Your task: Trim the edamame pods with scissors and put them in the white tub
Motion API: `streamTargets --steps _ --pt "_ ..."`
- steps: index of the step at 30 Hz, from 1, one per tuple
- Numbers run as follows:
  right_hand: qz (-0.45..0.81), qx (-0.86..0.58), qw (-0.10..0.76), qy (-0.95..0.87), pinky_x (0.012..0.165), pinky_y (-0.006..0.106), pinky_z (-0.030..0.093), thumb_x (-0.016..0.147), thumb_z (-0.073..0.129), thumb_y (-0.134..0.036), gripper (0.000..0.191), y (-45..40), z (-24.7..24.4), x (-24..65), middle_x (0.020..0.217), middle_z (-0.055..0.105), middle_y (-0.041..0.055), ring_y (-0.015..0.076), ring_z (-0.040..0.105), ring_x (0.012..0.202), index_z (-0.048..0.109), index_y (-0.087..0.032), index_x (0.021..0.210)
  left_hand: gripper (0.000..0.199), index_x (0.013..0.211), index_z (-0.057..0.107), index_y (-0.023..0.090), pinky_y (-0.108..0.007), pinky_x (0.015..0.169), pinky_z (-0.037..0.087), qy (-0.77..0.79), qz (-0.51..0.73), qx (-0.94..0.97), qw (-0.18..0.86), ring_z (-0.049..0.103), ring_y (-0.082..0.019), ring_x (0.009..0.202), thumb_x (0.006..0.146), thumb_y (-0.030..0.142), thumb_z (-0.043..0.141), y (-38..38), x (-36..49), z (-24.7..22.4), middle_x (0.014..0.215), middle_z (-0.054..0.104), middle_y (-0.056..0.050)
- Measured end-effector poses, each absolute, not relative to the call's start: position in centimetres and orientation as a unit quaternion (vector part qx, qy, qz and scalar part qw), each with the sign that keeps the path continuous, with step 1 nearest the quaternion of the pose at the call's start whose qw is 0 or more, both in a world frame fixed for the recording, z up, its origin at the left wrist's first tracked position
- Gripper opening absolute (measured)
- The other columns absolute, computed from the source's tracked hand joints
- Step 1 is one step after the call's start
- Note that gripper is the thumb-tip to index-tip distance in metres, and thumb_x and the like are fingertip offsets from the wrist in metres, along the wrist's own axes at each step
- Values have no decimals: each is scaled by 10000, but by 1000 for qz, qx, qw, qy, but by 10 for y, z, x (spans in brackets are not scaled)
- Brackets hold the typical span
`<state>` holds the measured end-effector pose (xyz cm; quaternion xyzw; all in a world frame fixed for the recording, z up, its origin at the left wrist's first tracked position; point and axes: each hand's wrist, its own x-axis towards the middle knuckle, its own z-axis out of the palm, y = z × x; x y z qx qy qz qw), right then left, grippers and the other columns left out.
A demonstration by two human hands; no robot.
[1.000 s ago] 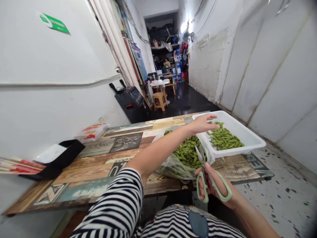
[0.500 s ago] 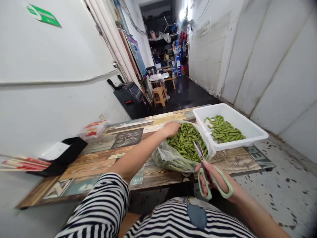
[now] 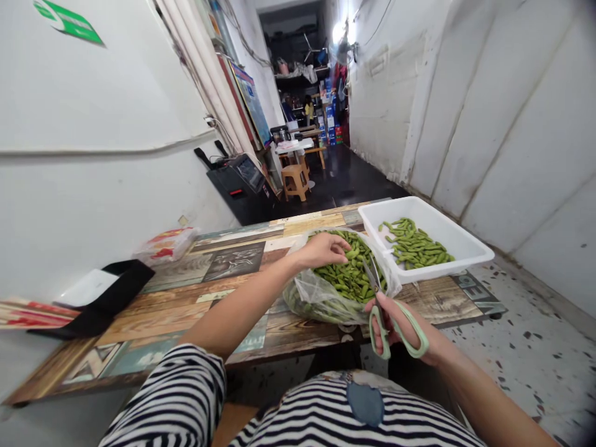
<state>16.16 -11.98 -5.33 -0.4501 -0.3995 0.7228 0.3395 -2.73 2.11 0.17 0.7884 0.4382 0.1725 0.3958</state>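
Observation:
A clear plastic bag (image 3: 305, 298) full of green edamame pods (image 3: 344, 279) sits near the table's front edge. My left hand (image 3: 325, 249) is over the left part of the heap, its fingers curled and pinched on a pod at the fingertips. In my right hand (image 3: 395, 323) is a pair of scissors (image 3: 412, 347) with pale green handles. Its blades are slightly parted and point up over the right side of the heap. To the right of the bag stands a white plastic tray (image 3: 465, 248) with a smaller pile of pods in it.
On the left of the wood-patterned table (image 3: 186, 310) lie a black holder (image 3: 105, 301), chopsticks in paper sleeves (image 3: 37, 315) and a plastic packet with red print (image 3: 165, 245). Beyond the table are a brown stool (image 3: 295, 182) and a white table (image 3: 295, 146). A wall runs along the right.
My left hand has risen out of the left edge of the heap and moved right, toward the scissors. The right hand still holds the scissors. The view has shifted slightly.

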Motion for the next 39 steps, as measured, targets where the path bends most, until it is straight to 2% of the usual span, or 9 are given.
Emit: streamTargets --steps 4,8,16,22,26,31,33,36,39 --pt "699 -462 330 -434 393 242 434 802 439 -634 457 -115 -51 157 510 518 -45 130 536 391 489 -185 871 213 785 673 89 -200 557 442 465 182 723 478 550 -87 546 609 204 710 2 -17 -2 619 628 -7" --pt "665 -485 326 -466 366 220 410 796 433 -649 464 -114 -51 156 489 495 -55 117 517 371 493 -191 847 147 667 659 89 -184 474 388 489 200 680 508 461 -57 443 615 217 709 -8 -11 -5 485 546 29" --pt "621 -539 310 -477 274 208 351 760 469 -666 475 -113 -51 156 398 413 -78 94 402 275 503 -192 756 128 631 645 87 -175 440 369 497 183 643 553 447 -47 397 654 199 702 -12 -10 0 426 518 36" --pt "700 -465 336 -425 384 244 441 789 432 -662 478 -117 -54 154 495 505 -52 118 509 370 492 -191 843 206 663 518 94 -252 608 531 481 305 487 662 607 -96 513 656 110 723 -8 -7 -8 529 569 21" --pt "703 -453 350 -421 414 246 442 797 412 -667 500 -119 -52 153 536 533 -41 128 547 409 489 -180 883 268 666 442 112 -281 647 557 474 387 447 652 641 -117 545 677 57 703 -12 -1 -14 534 570 21" --pt "686 -467 347 -437 403 227 408 801 414 -657 491 -118 -46 149 516 535 -36 124 547 401 496 -176 853 298 661 402 126 -257 630 553 476 396 423 662 654 -122 553 698 57 690 -25 5 -19 562 609 -11" --pt "685 -474 349 -428 371 230 397 789 424 -663 487 -118 -45 147 464 496 -51 116 497 351 500 -183 821 302 661 394 130 -253 627 550 479 394 418 663 654 -123 554 698 58 685 -29 4 -19 566 614 -15" --pt "690 -498 341 -400 320 227 368 770 447 -668 482 -117 -47 147 397 428 -72 98 400 292 514 -191 791 255 672 402 136 -250 604 540 496 380 426 654 645 -123 550 717 64 643 -24 -3 -18 564 615 -25" --pt "712 -481 340 -382 336 228 386 778 456 -653 466 -118 -51 150 418 437 -72 93 405 310 521 -193 804 146 718 445 139 -251 571 521 526 365 452 622 599 -101 506 729 85 581 -6 -14 -15 566 596 -4"
